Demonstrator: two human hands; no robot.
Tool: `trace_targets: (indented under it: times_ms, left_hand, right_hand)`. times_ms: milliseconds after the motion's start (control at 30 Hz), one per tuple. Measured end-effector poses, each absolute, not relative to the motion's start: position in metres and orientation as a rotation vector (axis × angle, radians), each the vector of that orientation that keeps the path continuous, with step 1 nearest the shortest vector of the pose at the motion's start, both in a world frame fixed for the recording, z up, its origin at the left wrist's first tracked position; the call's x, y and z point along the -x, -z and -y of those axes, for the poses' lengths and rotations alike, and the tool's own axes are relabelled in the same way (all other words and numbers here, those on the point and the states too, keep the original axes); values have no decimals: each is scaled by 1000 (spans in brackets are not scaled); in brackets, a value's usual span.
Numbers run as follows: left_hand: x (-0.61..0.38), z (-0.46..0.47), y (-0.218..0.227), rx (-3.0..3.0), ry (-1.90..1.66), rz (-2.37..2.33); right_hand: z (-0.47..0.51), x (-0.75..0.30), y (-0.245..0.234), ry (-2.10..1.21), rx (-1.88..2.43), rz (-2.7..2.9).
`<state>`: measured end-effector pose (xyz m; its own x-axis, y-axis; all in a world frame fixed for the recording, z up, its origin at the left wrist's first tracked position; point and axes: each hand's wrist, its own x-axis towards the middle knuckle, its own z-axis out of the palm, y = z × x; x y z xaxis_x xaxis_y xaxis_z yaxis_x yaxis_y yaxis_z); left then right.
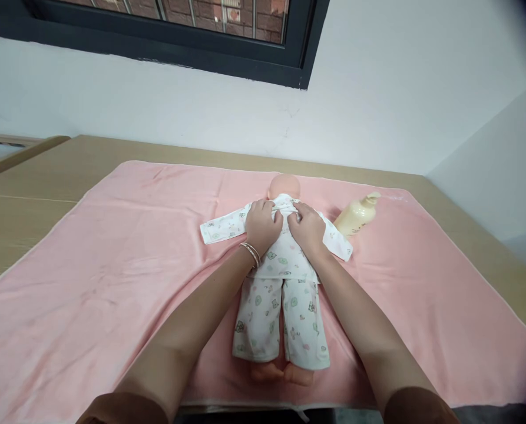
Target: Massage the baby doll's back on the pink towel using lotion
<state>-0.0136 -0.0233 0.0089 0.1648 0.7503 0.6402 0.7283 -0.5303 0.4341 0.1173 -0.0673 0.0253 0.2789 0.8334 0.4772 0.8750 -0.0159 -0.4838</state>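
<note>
A baby doll (pixel 284 185) lies stretched out on a pink blanket, its head away from me and its bare feet (pixel 284 373) toward me. It wears a white long-sleeved top (pixel 284 256) with small green and pink prints and matching pants (pixel 259 321). My left hand (pixel 263 227), with bracelets at the wrist, is closed on the top near the doll's left-side shoulder in view. Mirroring it, my right hand (pixel 307 228) grips the cloth by the other shoulder. Between my hands the fabric is wrinkled. No face shows on the doll.
The pink blanket (pixel 90 259) covers most of a wooden table (pixel 99 154). A cream pump bottle (pixel 357 217) lies tilted beside the right-hand sleeve. Behind the table rise a white wall (pixel 369 112) and a dark-framed window (pixel 227 50).
</note>
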Motion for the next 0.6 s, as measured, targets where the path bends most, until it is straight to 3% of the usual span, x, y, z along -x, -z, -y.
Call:
trace_targets:
  times_ms: [233, 600]
  left_hand:
    - [15, 13, -8, -2376, -1181, -1280]
    - [19, 24, -13, -2392, -1205, -1295]
  right_hand:
    - [53, -130, -19, -4, 1768, 1730]
    - [73, -116, -20, 214, 1831, 1524]
